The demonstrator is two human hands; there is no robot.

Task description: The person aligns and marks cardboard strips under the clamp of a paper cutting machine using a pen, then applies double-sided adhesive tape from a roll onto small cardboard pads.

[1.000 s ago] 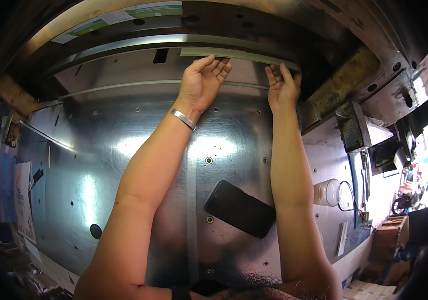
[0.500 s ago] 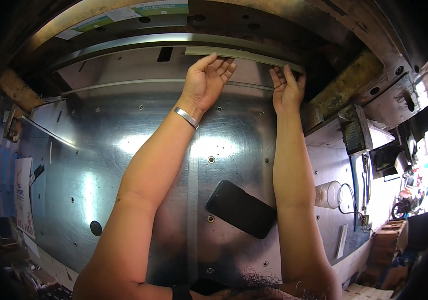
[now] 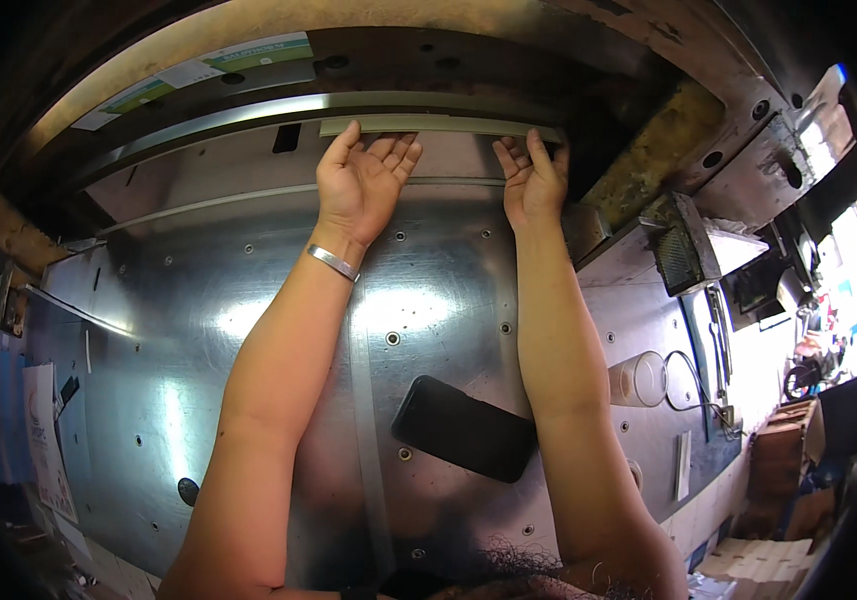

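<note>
At far side | pale strip (image 3: 443, 124) at fingertips of left hand (image 3: 358, 190) and right hand (image 3: 533, 188) | both half-curled, grip unclear

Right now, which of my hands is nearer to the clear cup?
Right. Your right hand is ahead and left of the clear cup; your left hand is also ahead, but farther left.

We have our left hand (image 3: 360, 192) and right hand (image 3: 534, 190), palms up, at the near edge of a long pale strip (image 3: 448, 125); a black phone (image 3: 463, 428) lies on the metal surface (image 3: 438, 350)
</note>
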